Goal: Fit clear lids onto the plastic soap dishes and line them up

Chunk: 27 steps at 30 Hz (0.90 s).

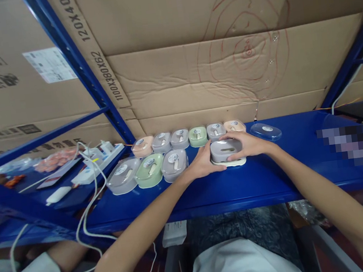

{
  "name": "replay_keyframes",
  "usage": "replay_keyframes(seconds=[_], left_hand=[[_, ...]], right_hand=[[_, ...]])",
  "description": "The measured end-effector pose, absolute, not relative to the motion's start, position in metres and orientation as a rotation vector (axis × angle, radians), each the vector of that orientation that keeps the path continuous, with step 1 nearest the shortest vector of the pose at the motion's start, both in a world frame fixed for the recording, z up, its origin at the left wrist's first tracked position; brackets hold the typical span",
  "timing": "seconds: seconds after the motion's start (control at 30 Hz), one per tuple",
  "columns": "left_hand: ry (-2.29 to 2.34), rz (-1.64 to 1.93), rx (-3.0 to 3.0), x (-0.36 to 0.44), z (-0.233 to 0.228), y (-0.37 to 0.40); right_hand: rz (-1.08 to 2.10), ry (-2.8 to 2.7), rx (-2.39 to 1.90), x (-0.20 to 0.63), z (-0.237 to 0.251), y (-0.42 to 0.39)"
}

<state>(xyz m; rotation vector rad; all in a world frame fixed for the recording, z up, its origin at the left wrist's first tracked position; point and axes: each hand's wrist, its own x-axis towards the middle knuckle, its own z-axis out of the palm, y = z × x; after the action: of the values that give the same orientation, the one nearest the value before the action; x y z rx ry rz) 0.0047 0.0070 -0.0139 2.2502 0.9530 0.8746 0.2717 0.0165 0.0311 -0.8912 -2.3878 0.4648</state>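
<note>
A: Where's the grey box (pixel 227 149) sitting against your grip?

B: Right between your palms. Your left hand (pixel 202 163) presses its near left end, and your right hand (pixel 248 143) curls over the far right end, fingers draped on the lid. So your grip is closed on the box from both ends, and the box rests on the blue desk (pixel 233 187) with its paler base showing under the lid

A: How will it handle?

B: Looks like thin moulded plastic, so I'd judge it light and stiff, with a smooth, slightly slippery lid. The lid seems a separate piece on the base, so a squeeze at the ends may shift it. Take hold low, at the rounded ends where base and lid meet, rather than on the domed top

A: Anything crowding your grip?

B: Just left of your left hand a row of three boxes (pixel 148 170) lies close, grey, green, grey. Beyond your fingers a second row (pixel 188 138) runs along the cardboard wall (pixel 194 73), nearly touching your right fingertips. A loose clear lid (pixel 265 131) lies past your right hand, apart from it. A power strip (pixel 97 163) sits well off to the left
</note>
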Motion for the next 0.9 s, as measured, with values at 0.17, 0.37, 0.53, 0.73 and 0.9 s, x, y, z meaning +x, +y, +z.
replay_keyframes(seconds=[0.17,0.37,0.53,0.73,0.9], left_hand=[[0.944,0.837,2.276,0.006,-0.011,0.005],[1.006,0.823,2.286,0.008,-0.012,0.003],[0.916,0.847,2.36,0.01,-0.01,0.001],[0.946,0.796,2.409,0.009,-0.009,-0.001],[0.979,0.758,2.44,0.011,-0.007,-0.005]], right_hand=[[0.461,-2.399,-0.872,0.268,0.028,0.017],[0.434,-2.487,-0.847,0.267,0.024,0.018],[0.417,-2.523,-0.891,0.266,0.018,0.019],[0.474,-2.293,-0.915,0.286,0.037,0.025],[0.011,-1.919,-1.36,0.352,0.037,0.056]])
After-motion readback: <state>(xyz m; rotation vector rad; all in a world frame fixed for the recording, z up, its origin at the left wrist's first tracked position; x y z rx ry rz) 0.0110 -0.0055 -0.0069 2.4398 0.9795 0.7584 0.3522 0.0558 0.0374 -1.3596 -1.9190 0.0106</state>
